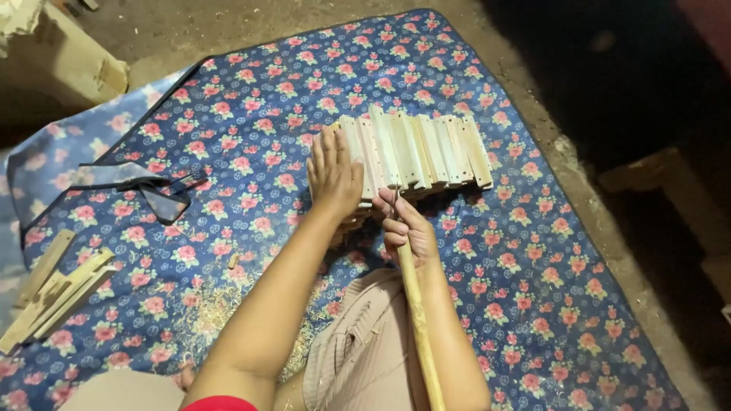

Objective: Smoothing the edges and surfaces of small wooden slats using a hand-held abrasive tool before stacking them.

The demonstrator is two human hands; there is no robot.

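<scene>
A row of pale split bamboo slats [422, 151] lies side by side on the blue floral mat [251, 114]. My left hand [333, 173] rests flat, fingers together, on the left end of the row. My right hand [402, 228] is closed around a long wooden-handled tool [417, 320], with the thin blade end pointing up against the near edge of the slats. The handle runs back along my right forearm toward me.
Several loose bamboo strips [53, 293] lie at the mat's left edge. Wood shavings [209, 304] are scattered near my knee. A cardboard box [61, 57] stands at the top left. Bare dirt floor and dark shadow lie to the right.
</scene>
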